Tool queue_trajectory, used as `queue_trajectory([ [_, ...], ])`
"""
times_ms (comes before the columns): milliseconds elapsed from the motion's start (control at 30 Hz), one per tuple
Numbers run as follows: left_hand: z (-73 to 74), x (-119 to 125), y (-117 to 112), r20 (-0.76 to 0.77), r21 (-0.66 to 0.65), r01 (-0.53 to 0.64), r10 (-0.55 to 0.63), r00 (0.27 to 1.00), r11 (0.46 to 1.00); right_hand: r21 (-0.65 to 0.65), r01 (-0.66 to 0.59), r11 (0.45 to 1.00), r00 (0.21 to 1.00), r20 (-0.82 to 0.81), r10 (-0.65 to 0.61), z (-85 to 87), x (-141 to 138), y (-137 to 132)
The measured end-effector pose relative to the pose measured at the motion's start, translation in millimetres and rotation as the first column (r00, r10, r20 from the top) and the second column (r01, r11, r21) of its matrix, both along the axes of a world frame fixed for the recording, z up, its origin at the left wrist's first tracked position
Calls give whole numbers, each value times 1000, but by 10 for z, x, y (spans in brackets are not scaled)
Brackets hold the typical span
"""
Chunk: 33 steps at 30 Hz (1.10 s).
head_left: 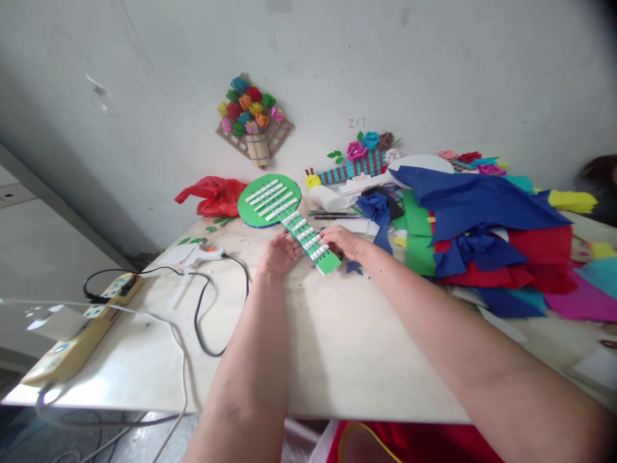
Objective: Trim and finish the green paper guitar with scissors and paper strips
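Observation:
A green paper guitar (pixel 270 197) with white strips across its round body and along its neck is held above the table, its neck slanting down toward me on the right. My left hand (pixel 282 253) supports the neck from its left side, with the fingers partly behind it. Along the neck's right edge, the thumb and fingers of my right hand (pixel 340 240) pinch near the lower white strips. To the left, a white hot glue gun (pixel 205 257) lies on the table with its black cord trailing.
A yellow power strip (pixel 81 334) with plugs and loose cords lies along the left edge. Blue crepe paper (pixel 475 196) and red sheets (pixel 542 254) are heaped on the right. Behind are a red plastic bag (pixel 219 196) and pens (pixel 337 214). A paper-flower basket (pixel 258 149) hangs on the wall.

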<state>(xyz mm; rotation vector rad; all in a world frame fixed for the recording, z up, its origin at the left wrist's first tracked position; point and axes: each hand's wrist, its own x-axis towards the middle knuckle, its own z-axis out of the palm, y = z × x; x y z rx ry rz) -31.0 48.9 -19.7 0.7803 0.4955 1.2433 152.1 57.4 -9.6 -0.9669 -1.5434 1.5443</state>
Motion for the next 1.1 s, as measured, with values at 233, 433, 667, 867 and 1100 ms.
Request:
queue_trajectory([
  [233,-39,-27,65,53,18,-26,25,998,1000,-13,-19,1000,1000,10,19,-15,11,-3],
  [433,-59,-24,78,84,79,-47,41,996,996,-32,-4,999,1000,28,5,-8,-1,-15],
  [667,-62,-17,71,21,137,-47,44,999,989,-30,-21,999,999,27,22,-35,16,11],
  [867,-51,-4,52,-44,120,-65,70,997,991,-27,-28,999,999,45,29,-30,35,16],
  [1100,-52,5,44,-45,130,-59,65,997,990,-13,-15,1000,999,51,16,-42,39,23],
])
